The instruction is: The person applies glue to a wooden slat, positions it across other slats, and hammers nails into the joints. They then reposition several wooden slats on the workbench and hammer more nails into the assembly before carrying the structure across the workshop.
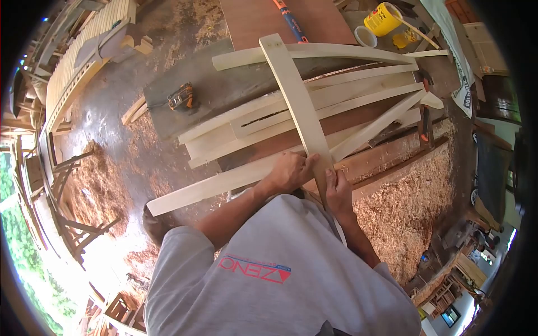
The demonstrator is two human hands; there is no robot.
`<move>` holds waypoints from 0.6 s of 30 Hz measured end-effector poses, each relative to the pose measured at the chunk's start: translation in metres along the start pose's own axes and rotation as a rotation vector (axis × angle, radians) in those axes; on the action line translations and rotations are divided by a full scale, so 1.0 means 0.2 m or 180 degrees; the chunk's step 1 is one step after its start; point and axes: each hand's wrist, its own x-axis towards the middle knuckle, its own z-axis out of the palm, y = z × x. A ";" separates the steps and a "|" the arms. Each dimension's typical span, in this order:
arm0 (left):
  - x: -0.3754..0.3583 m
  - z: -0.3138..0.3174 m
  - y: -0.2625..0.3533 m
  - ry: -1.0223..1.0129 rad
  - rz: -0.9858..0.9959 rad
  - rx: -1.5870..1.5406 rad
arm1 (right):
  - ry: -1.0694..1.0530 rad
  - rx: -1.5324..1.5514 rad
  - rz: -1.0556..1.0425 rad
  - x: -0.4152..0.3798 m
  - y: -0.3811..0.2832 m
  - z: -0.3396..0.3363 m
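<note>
A long pale wooden board [298, 101] runs from the top middle down toward my body, its near end between my hands. My left hand [290, 171] is closed at the board's left edge, with the thumb against the wood. On the right edge, my right hand [339, 193] grips the same board near its lower end, its thumb along the side. Beneath and beyond the held board lie several pale wooden strips, among them a slatted piece [263, 120] with a dark slot. Another plank [196, 190] extends to the left below my left hand.
An orange and black tool [181, 98] lies at the left. At the top are a blue and orange tool [291, 22], a yellow bucket [382, 20] and a white cup [365, 37]. A dark-headed tool [424, 124] rests at right. Wood shavings [406, 210] cover the floor.
</note>
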 end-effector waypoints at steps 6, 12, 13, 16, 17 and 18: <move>0.00 -0.01 0.02 -0.0057 -0.0154 -0.0141 | -0.0106 0.0151 0.0047 0.04 -0.07 -0.01; 0.00 -0.08 0.08 -0.0244 -0.0323 -0.0168 | -0.0112 0.0220 0.0125 0.03 -0.07 -0.02; 0.00 -0.11 0.11 -0.0312 -0.0413 -0.0261 | -0.0091 0.0198 0.0193 0.03 -0.06 -0.02; 0.01 -0.07 0.05 -0.0204 -0.0215 -0.0212 | -0.0057 0.0238 -0.0011 0.03 -0.04 -0.01; 0.01 -0.07 0.04 -0.0148 -0.0132 -0.0171 | -0.0063 0.0230 -0.0016 0.03 -0.04 -0.01; 0.02 -0.06 0.03 -0.0138 -0.0143 -0.0182 | -0.0061 0.0243 0.0012 0.03 -0.06 -0.02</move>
